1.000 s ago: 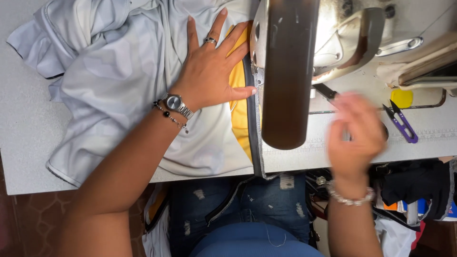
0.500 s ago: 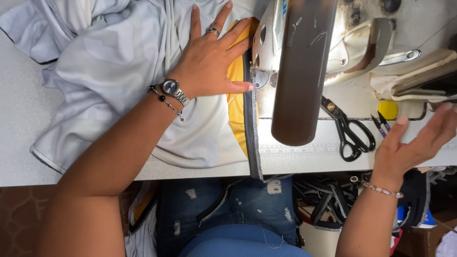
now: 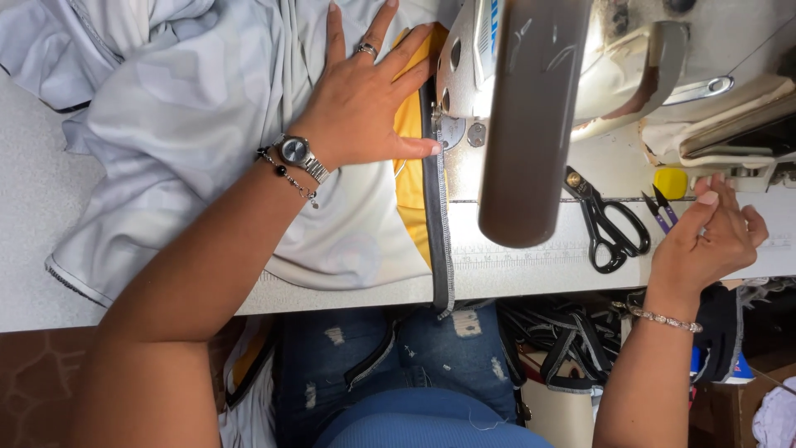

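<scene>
A pale grey fabric garment (image 3: 191, 124) with a yellow panel and a dark edge band lies spread over the white worktable (image 3: 33, 216), reaching under the head of the cream metal sewing machine (image 3: 531, 99). The left hand (image 3: 365, 99) lies flat on the garment with fingers spread wide, gripping nothing, its thumb tip at the dark band just beside the machine's needle area. The right hand (image 3: 709, 241) hovers at the table's right edge, loosely half open with fingers curled; whether it touches anything cannot be told. Black-handled scissors (image 3: 609, 224) lie between machine and right hand, small purple thread snips (image 3: 661, 207) just beside the fingers.
</scene>
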